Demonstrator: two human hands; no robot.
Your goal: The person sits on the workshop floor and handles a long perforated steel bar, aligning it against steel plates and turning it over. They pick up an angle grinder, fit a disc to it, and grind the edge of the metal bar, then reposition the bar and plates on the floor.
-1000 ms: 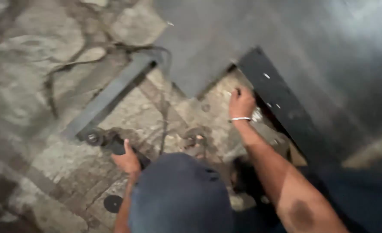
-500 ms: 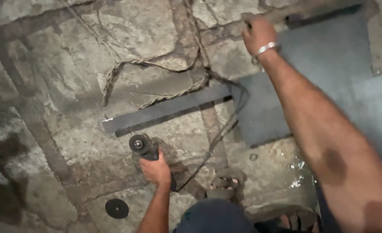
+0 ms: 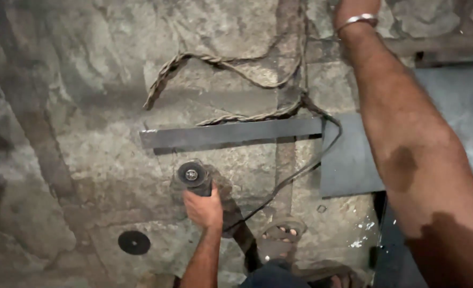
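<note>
Blk angle grinder, round head.

Single head-worn view, steeply downward, fairly near the stone floor.

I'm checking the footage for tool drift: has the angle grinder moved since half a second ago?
No real move. The angle grinder sits just below the dark steel strip, as before, gripped by the left hand. The view itself has shifted, so only the framing changed.
</note>
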